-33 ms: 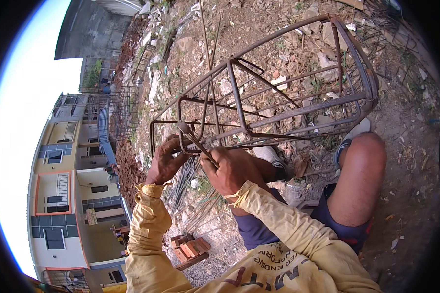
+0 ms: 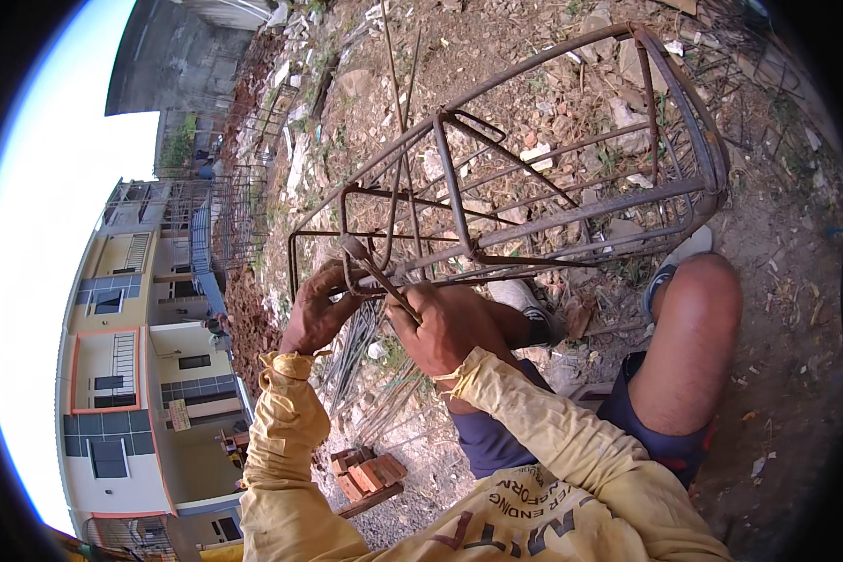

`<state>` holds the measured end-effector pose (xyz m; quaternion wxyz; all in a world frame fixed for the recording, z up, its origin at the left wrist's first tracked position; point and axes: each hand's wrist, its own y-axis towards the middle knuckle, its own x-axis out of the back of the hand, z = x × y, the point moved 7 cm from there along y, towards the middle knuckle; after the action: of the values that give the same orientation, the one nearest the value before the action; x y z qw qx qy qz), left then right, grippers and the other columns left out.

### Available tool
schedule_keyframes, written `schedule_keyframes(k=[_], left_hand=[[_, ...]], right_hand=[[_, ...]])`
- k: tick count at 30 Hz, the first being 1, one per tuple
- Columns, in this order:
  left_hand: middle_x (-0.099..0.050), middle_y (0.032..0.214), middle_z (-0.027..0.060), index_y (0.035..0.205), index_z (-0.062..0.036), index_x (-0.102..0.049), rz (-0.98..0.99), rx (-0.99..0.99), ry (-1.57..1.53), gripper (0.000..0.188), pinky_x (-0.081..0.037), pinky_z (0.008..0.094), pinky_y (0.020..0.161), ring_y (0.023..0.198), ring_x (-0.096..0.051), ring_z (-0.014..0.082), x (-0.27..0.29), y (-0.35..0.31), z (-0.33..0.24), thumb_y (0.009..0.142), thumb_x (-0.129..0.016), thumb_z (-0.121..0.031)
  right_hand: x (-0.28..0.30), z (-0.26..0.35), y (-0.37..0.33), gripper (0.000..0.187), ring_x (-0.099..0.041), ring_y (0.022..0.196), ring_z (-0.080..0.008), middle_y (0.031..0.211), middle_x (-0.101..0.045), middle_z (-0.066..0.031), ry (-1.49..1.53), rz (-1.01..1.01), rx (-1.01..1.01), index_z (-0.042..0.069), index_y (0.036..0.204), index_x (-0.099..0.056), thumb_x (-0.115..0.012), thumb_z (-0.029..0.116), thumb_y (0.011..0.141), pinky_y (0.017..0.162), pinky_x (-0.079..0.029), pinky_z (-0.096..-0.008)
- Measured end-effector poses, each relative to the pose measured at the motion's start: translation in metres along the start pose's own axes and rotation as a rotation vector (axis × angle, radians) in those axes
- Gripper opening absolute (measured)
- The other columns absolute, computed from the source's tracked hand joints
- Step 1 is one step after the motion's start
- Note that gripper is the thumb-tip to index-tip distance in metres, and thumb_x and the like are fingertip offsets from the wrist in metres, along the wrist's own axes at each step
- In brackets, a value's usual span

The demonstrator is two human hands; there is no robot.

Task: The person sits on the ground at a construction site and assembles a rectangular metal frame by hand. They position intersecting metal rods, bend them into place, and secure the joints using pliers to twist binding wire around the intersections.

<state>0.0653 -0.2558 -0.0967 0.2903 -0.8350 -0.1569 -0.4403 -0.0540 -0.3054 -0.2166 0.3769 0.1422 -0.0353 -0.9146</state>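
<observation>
A long cage of rusty reinforcing bars (image 2: 455, 187), with bent stirrups (image 2: 345, 220) across it, stretches from my hands toward the upper right. My left hand (image 2: 320, 304) is curled around the near lower corner of the end stirrup, thumb and fingers pinching there. In my closed right hand (image 2: 440, 328) is a slim rusty tool with a rounded, blunt head (image 2: 353, 247); its exact kind is unclear. The tool's head rests at the end stirrup, just above my left fingers. My palm hides the lower part of its handle.
Loose steel bars (image 2: 375, 403) lie below the cage's near end. Stacked red bricks (image 2: 369, 473) stand near my left forearm. Rubble and stones (image 2: 628, 122) cover the ground around the cage. My bent knee (image 2: 698, 309) is at the right. Houses (image 2: 112, 375) line the left.
</observation>
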Motion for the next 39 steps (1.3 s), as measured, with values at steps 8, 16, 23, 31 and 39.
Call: schedule_keyframes(k=[8, 16, 23, 31, 39], left_hand=[[-0.068, 0.110, 0.0112, 0.116, -0.0047, -0.069, 0.023, 0.048, -0.030, 0.028, -0.050, 0.0369, 0.087, 0.102, -0.065, 0.0226, 0.005, 0.004, 0.021, 0.088, -0.069, -0.008], [-0.066, 0.112, 0.0104, 0.116, -0.0007, -0.067, 0.056, 0.056, -0.075, 0.027, -0.047, 0.0359, 0.093, 0.106, -0.061, 0.0185, 0.003, 0.002, 0.023, 0.090, -0.065, -0.010], [-0.064, 0.101, 0.0003, 0.110, -0.0012, -0.065, 0.019, -0.017, -0.121, 0.018, -0.046, 0.0264, 0.079, 0.088, -0.055, 0.0080, -0.002, 0.004, 0.008, 0.095, -0.064, -0.012], [-0.068, 0.100, 0.0048, 0.114, 0.0005, -0.063, 0.032, 0.046, -0.211, 0.025, -0.050, 0.0294, 0.083, 0.094, -0.061, 0.0132, 0.000, -0.001, 0.020, 0.093, -0.067, -0.013], [-0.064, 0.097, 0.0017, 0.110, -0.0006, -0.063, 0.056, 0.032, -0.240, 0.020, -0.049, 0.0275, 0.077, 0.088, -0.058, 0.0111, -0.005, 0.004, 0.024, 0.093, -0.067, -0.011]], right_hand=[[0.014, 0.005, 0.001, 0.014, -0.064, 0.080, -0.0351, 0.090, -0.062, -0.0147, 0.127, -0.069, 0.019, 0.006, 0.097, -0.061, -0.068, 0.014, 0.088, 0.069, -0.052, -0.0428], [0.016, 0.004, -0.003, 0.015, -0.064, 0.080, -0.0340, 0.090, -0.062, -0.0143, 0.173, -0.065, 0.004, 0.006, 0.098, -0.059, -0.068, 0.013, 0.088, 0.070, -0.052, -0.0420], [0.015, -0.001, -0.006, 0.016, -0.063, 0.084, -0.0351, 0.091, -0.060, -0.0161, 0.133, -0.149, 0.069, 0.005, 0.100, -0.058, -0.067, 0.009, 0.087, 0.072, -0.052, -0.0423], [0.018, -0.009, -0.020, 0.015, -0.061, 0.079, -0.0150, 0.090, -0.060, -0.0069, 0.506, -0.299, 0.096, 0.004, 0.110, -0.060, -0.059, 0.002, 0.096, 0.066, -0.050, -0.0294], [0.002, -0.023, -0.053, 0.024, -0.059, 0.065, -0.0077, 0.087, -0.059, 0.0001, 0.650, -0.193, -0.195, 0.002, 0.120, -0.059, -0.061, 0.008, 0.097, 0.057, -0.049, -0.0219]])
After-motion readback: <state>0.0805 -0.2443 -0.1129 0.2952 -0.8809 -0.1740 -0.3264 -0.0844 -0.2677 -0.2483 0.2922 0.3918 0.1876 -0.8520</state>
